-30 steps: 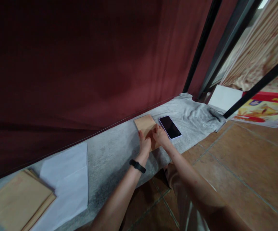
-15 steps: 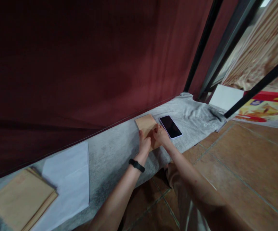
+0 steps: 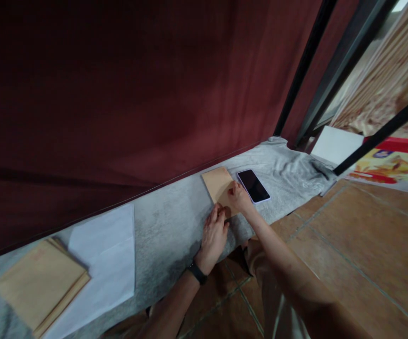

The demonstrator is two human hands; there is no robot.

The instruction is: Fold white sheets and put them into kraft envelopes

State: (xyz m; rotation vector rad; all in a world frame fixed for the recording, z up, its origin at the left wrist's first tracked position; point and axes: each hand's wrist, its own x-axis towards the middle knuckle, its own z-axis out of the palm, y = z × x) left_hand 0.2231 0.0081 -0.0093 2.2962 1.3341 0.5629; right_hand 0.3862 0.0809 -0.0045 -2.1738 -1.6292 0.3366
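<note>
A small brown envelope (image 3: 218, 183) lies flat on the grey cloth (image 3: 168, 226) that covers the ledge. My right hand (image 3: 239, 198) rests on its near right corner, fingers pressed down on the paper. My left hand (image 3: 214, 236) lies open and flat on the cloth just short of the envelope's near edge, fingers stretched toward it; a black band sits on that wrist. A dark phone (image 3: 253, 186) lies face up right beside the envelope.
A white paper sheet (image 3: 105, 254) and a stack of brown envelopes (image 3: 39, 280) lie at the left end of the cloth. A dark red curtain hangs behind. White board (image 3: 336, 145) and a printed poster (image 3: 391, 162) stand at right; tiled floor below.
My left hand has slid back off the envelope toward me and now lies flat on the cloth. My right hand stays on the envelope.
</note>
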